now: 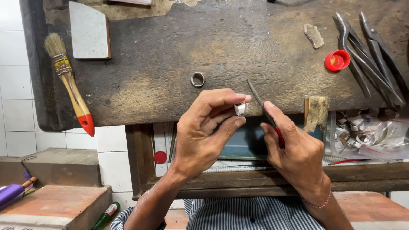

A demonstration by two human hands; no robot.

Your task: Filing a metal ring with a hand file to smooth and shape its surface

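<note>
Left hand [204, 127] pinched a small white piece [240, 109]; right hand [294, 147] gripped a thin file [258, 101], its length pointing toward eleven o'clock, just beside the piece.

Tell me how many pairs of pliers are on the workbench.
2, both at the workbench's far right, lying side by side: one pair of pliers beside the red cap, the other pair just right of it. More may lie out of frame.
</note>
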